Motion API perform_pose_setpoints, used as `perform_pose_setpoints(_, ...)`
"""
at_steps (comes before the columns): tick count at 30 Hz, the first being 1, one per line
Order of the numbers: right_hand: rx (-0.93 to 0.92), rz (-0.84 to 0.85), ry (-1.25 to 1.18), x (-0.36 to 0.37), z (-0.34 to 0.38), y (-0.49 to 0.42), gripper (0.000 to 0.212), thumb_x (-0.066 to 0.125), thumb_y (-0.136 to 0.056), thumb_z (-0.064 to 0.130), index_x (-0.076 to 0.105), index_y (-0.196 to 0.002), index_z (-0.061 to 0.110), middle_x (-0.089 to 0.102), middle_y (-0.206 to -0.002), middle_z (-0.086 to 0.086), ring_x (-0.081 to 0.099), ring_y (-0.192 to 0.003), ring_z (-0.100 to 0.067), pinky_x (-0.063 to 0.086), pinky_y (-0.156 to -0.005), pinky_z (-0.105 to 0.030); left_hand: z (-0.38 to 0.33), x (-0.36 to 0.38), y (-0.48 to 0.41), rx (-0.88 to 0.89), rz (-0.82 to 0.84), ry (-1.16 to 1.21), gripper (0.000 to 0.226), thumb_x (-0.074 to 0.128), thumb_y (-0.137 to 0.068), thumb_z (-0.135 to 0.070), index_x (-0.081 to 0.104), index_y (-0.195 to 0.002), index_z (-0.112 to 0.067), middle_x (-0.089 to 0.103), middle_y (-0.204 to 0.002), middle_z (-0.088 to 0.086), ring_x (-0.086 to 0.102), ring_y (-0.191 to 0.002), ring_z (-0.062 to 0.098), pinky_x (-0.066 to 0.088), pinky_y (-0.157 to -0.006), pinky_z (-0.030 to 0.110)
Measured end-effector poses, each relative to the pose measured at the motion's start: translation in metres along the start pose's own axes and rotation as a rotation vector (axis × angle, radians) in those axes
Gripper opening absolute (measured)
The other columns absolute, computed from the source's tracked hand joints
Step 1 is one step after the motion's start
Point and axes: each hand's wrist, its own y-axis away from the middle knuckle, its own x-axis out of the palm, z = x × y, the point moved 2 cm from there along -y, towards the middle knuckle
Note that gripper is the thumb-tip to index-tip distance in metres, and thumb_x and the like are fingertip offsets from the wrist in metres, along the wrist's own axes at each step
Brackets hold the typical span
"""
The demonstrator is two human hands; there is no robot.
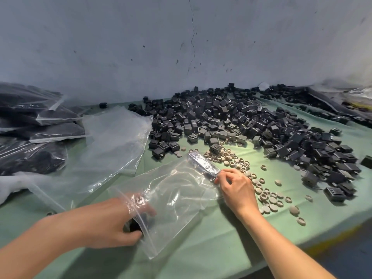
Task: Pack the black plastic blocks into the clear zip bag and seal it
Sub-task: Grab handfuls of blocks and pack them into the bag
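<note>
Green cloth under a cracked grey wall. The crinkled clear zip bag lies flat, right hand pinching its far edge. The left hand curls round a blurred black block at its mouth, fingertips veiled by film.

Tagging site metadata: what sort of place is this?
Likely a small factory packing bench: a heap of identical black blocks on a green table, filled bags stacked at left, a bare cracked wall behind.
</note>
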Motion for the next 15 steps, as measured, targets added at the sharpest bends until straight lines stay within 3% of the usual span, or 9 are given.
perform_pose_setpoints(2,0.002,0.002,-0.001,0.0,-0.001,0.0,0.032,0.044,-0.095,0.043,0.058,-0.067,0.039,0.063,-0.103,0.014,0.056,-0.091,-0.004,0.039,-0.078,-0.027,-0.002,0.0,-0.007,-0.018,0.007,0.043,0.025,0.054,-0.088,-0.053,0.043,-0.109,-0.06,0.045,-0.111,-0.031,0.05,-0.094,-0.013,0.04,-0.081,0.008)
perform_pose_setpoints(4,0.007,0.002,-0.015,0.001,-0.001,0.0,0.032,0.045,-0.096,0.041,0.059,-0.067,0.037,0.062,-0.102,0.014,0.056,-0.09,-0.003,0.04,-0.078,-0.027,0.0,0.001,-0.017,-0.064,-0.032,0.138,0.026,0.057,-0.087,-0.059,0.046,-0.111,-0.06,0.054,-0.11,-0.036,0.055,-0.095,-0.016,0.045,-0.084,0.011)
perform_pose_setpoints(6,0.006,-0.002,-0.028,0.0,-0.001,0.0,0.032,0.046,-0.097,0.04,0.059,-0.068,0.037,0.061,-0.101,0.015,0.055,-0.09,-0.004,0.039,-0.077,-0.025,-0.011,0.002,-0.037,-0.088,-0.244,0.191,0.031,0.061,-0.088,-0.059,0.057,-0.116,-0.048,0.06,-0.107,-0.031,0.059,-0.092,-0.014,0.047,-0.082,0.01)
perform_pose_setpoints(8,0.001,-0.001,-0.034,0.0,-0.001,0.001,0.032,0.046,-0.098,0.038,0.06,-0.069,0.036,0.06,-0.102,0.015,0.055,-0.093,-0.005,0.037,-0.074,-0.023,-0.028,0.008,-0.066,0.03,-0.482,0.333,0.016,0.064,-0.094,-0.022,0.065,-0.1,-0.008,0.057,-0.089,-0.01,0.059,-0.077,-0.007,0.047,-0.077,0.008)
perform_pose_setpoints(9,0.0,-0.003,-0.038,0.0,-0.001,0.001,0.033,0.046,-0.099,0.038,0.062,-0.071,0.034,0.06,-0.103,0.015,0.054,-0.094,-0.005,0.036,-0.074,-0.023,-0.041,0.007,-0.075,0.017,-0.475,0.442,0.005,0.059,-0.094,-0.003,0.058,-0.09,-0.002,0.05,-0.081,-0.002,0.056,-0.07,-0.006,0.047,-0.075,0.01)
perform_pose_setpoints(10,0.001,-0.007,-0.035,-0.001,-0.002,0.001,0.033,0.046,-0.1,0.038,0.066,-0.074,0.032,0.061,-0.107,0.015,0.054,-0.097,-0.006,0.037,-0.075,-0.023,-0.05,0.007,-0.085,0.027,-0.458,0.445,0.011,0.053,-0.096,0.004,0.053,-0.088,-0.004,0.046,-0.08,0.002,0.054,-0.067,-0.007,0.047,-0.076,0.014)
perform_pose_setpoints(12,0.008,-0.02,-0.007,-0.002,-0.003,0.0,0.034,0.045,-0.102,0.038,0.072,-0.083,0.029,0.062,-0.117,0.013,0.052,-0.105,-0.006,0.038,-0.082,-0.027,-0.061,0.005,-0.098,0.008,-0.426,0.49,0.01,0.048,-0.101,-0.014,0.05,-0.1,-0.004,0.048,-0.086,0.003,0.053,-0.085,0.008,0.045,-0.087,0.026)
perform_pose_setpoints(15,0.004,-0.033,0.022,-0.003,-0.004,-0.001,0.036,0.043,-0.102,0.036,0.072,-0.083,0.03,0.061,-0.128,0.007,0.051,-0.117,-0.011,0.037,-0.088,-0.03,-0.07,-0.004,-0.103,-0.004,-0.382,0.335,0.062,0.029,-0.097,-0.054,0.049,-0.134,-0.008,0.058,-0.123,0.004,0.051,-0.117,0.019,0.038,-0.1,0.024)
